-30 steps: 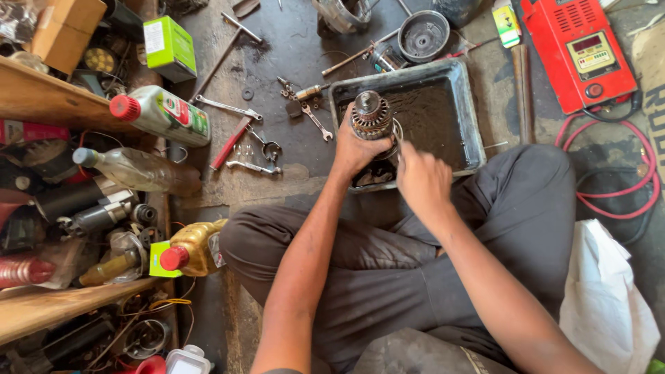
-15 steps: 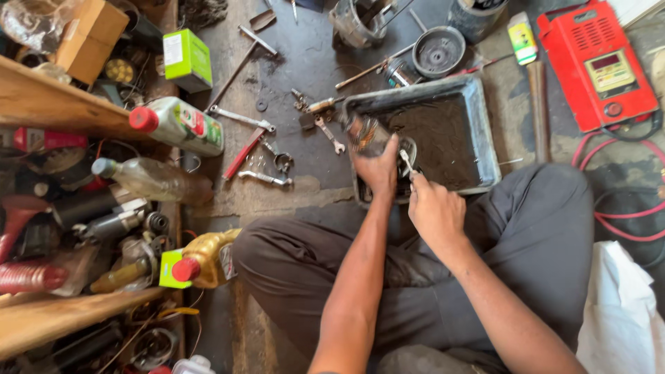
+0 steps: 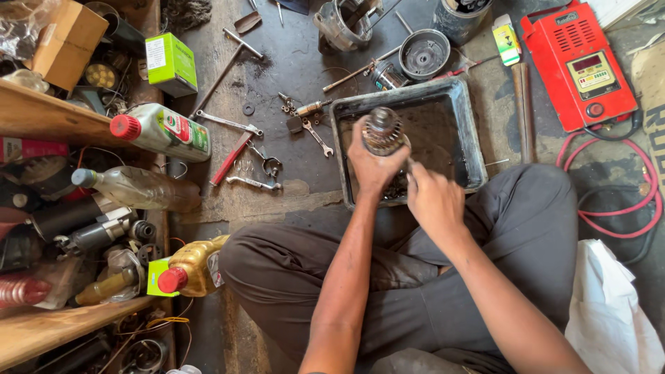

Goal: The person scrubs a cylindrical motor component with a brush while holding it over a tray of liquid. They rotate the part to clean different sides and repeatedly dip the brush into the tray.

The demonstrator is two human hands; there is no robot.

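Oily workshop floor point(image 3: 305, 62) | left hand point(image 3: 374, 163) clamped around gear-ended rotor point(image 3: 383, 130), upright over drip tray point(image 3: 465, 118) | right hand point(image 3: 435, 201) pinching thin tool point(image 3: 410, 165) at its base

Left hand point(image 3: 373, 165) raised, fingers clenched; right hand point(image 3: 435, 199) fisted just beside.

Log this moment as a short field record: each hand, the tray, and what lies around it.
left hand: grips a round, ribbed metal part upright over the tray
right hand: closed on a thin tool beside the part; the tool is mostly hidden
tray: dark, greasy, on the floor before the crossed legs
left of tray: wrenches and a red-handled tool
right of tray: red meter box, red cable
far left: oil bottles by a wooden shelf
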